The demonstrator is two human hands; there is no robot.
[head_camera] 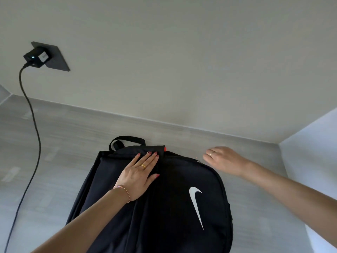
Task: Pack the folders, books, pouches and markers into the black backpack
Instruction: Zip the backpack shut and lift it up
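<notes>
Backpack [164, 207] lies on the floor [54, 143] before the wall [164, 52]; charger [37, 56] far left.

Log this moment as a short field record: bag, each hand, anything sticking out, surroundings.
bag: black backpack lying flat on the grey floor, white swoosh up
left hand: left hand pressed flat on the bag's top, fingers straight
right hand: right hand at the bag's upper right edge by the zipper, fingers curled; grip cannot be told
sticking out: small orange tip at the top edge
surroundings: black charger in a wall socket, cable trailing down
</notes>
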